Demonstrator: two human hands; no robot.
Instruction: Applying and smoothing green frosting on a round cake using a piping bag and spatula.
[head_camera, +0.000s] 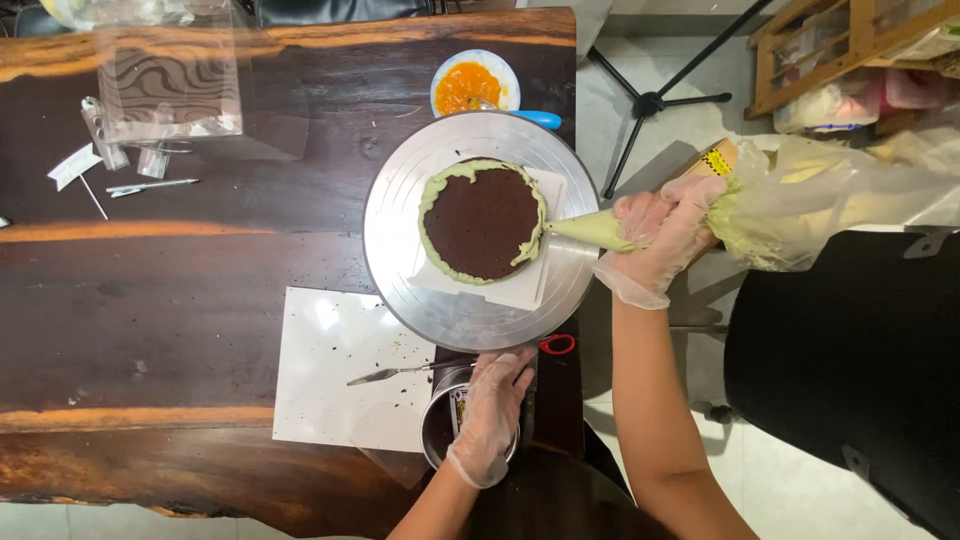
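- The dark wooden surface (180, 290) fills most of the view, with a white board (330, 360) lying near its front edge.
- A round metal turntable (400, 200) stands beside the board, a white square sheet on it.
- On that sheet sits a dark chocolate cake (482, 222), ringed with pale green cream (432, 205).
- The right hand (662, 235), gloved, is clamped around a piping bag (600, 229) of green cream, its tip touching the cake's right edge.
- The left hand (492, 405), also gloved, rests with fingers spread flat over a small metal tin (437, 425) below the turntable.
- A palette knife (400, 371) lies on the board.
- A small bowl of orange filling (470, 85) sits behind the turntable.
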